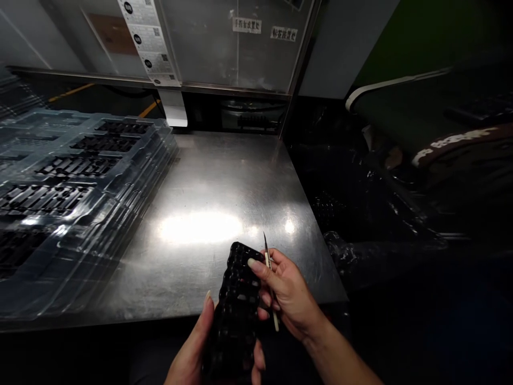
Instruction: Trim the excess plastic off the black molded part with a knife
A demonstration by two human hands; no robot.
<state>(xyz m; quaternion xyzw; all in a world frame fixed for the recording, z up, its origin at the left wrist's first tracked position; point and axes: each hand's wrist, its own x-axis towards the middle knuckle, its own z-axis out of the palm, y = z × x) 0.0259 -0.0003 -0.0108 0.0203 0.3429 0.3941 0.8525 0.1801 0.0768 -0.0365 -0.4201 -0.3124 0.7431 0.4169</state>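
Note:
A black moulded plastic part (239, 305), long and with scalloped edges and small openings, is held tilted over the table's front edge. My left hand (196, 342) wraps around its lower end, thumb along the left side and fingertips showing on the right. My right hand (286, 289) grips its upper right edge, with the thumb on the top face. Between the fingers of that same hand sits a slim tool with a pale handle (276, 321) and a thin dark pointed tip; its exact kind is unclear.
A shiny metal table (224, 182) lies ahead. Stacked clear plastic trays (132, 176) with black parts in their compartments stand on the left. A strip of printed labels (149, 43) hangs on the panel behind. At right are dark plastic sheeting (385, 235) and a person's sleeve (473, 155).

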